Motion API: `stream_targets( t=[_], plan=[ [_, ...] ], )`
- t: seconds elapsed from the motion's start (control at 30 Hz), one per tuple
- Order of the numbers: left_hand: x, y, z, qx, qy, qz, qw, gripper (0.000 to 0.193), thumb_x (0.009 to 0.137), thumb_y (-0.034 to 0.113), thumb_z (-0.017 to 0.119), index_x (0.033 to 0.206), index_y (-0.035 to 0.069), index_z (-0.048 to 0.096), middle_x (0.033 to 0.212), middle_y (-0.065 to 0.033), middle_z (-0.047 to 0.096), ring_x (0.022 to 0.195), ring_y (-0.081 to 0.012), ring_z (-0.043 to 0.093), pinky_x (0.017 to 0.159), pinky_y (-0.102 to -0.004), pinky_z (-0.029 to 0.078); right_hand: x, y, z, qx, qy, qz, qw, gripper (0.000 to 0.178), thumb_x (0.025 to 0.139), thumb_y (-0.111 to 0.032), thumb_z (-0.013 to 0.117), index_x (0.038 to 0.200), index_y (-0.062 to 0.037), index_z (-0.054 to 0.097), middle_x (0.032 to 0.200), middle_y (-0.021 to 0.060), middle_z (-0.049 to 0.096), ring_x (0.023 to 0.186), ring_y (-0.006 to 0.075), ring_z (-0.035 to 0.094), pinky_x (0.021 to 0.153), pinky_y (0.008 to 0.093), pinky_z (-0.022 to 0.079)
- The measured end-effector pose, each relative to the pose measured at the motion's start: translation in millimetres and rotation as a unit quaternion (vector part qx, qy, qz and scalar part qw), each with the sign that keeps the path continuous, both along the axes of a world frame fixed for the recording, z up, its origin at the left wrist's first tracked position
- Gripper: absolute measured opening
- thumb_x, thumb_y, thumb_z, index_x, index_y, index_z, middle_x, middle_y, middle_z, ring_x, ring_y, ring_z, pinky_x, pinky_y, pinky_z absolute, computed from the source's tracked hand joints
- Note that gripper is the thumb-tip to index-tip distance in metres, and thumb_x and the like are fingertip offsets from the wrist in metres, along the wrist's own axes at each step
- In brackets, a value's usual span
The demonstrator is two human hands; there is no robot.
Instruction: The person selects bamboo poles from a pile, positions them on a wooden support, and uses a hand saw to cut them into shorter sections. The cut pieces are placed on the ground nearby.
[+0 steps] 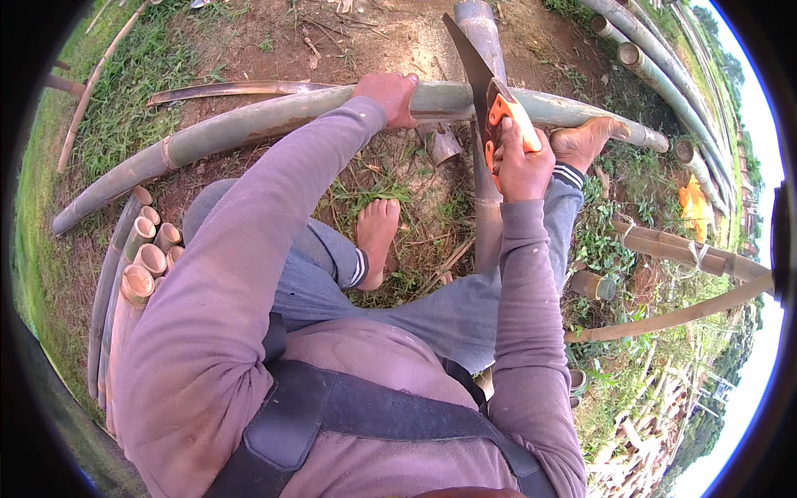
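Note:
A long green bamboo pole lies crosswise in front of me, over a second bamboo pole that runs away from me. My left hand is wrapped over the top of the crosswise pole, left of where the two cross. In my right hand is the orange handle of a handsaw. Its dark blade stands across the pole near the crossing, pointing away and slightly left; how deep it sits in the bamboo, I cannot tell. My bare right foot presses on the pole's right part.
My left foot rests on the ground. Cut bamboo lengths stand bundled at left. A split bamboo strip lies beyond the pole. Further poles lie far right, near an orange-yellow cloth or bag and a tied bamboo bar.

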State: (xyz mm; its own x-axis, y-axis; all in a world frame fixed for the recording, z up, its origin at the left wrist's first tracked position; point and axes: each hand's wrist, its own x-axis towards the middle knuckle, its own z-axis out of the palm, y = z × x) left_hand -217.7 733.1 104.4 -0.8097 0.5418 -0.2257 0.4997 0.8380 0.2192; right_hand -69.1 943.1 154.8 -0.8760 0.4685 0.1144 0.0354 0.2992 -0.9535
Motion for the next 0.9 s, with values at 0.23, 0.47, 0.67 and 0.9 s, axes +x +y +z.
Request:
stream_targets(
  t=[0.23,0.47,0.67,0.9],
  plan=[
    [3,7,-5,-0.009,-0.020,0.003,1.000,0.072,0.083,0.044,0.081,0.141,0.007,0.057,0.113,-0.0178,0.076,0.106,-0.0373,0.075,0.093,-0.0497,0.062,13,-7,0,0.002,0.050,0.018,0.999,0.037,0.106,-0.027,0.070,0.126,0.0027,0.061,0.087,0.0076,0.071,0.071,0.0101,0.066,0.062,0.0274,0.054],
    [3,-7,-6,-0.013,-0.013,0.008,1.000,0.067,0.084,0.039,0.081,0.137,0.006,0.059,0.109,-0.0169,0.076,0.101,-0.0369,0.076,0.087,-0.0494,0.063,123,-12,67,0.029,-0.037,-0.001,0.999,0.026,0.110,-0.023,0.063,0.117,0.0018,0.063,0.074,0.0004,0.061,0.059,0.0034,0.054,0.053,0.0199,0.043],
    [4,4,-13,-0.019,-0.006,-0.003,1.000,0.069,0.085,0.043,0.080,0.140,0.007,0.059,0.110,-0.0164,0.076,0.103,-0.0358,0.076,0.088,-0.0488,0.064,156,-5,64,0.025,-0.014,-0.016,0.999,0.033,0.110,-0.030,0.062,0.116,0.0026,0.060,0.070,0.0021,0.062,0.052,0.0046,0.055,0.048,0.0197,0.044],
    [10,9,-1,-0.007,-0.013,-0.013,1.000,0.071,0.083,0.044,0.082,0.140,0.007,0.058,0.113,-0.0164,0.075,0.106,-0.0338,0.075,0.092,-0.0472,0.063,14,6,22,0.108,-0.020,-0.011,0.994,0.028,0.105,-0.023,0.072,0.107,0.0044,0.066,0.075,0.0025,0.066,0.062,0.0086,0.060,0.056,0.0285,0.050]
  ],
)
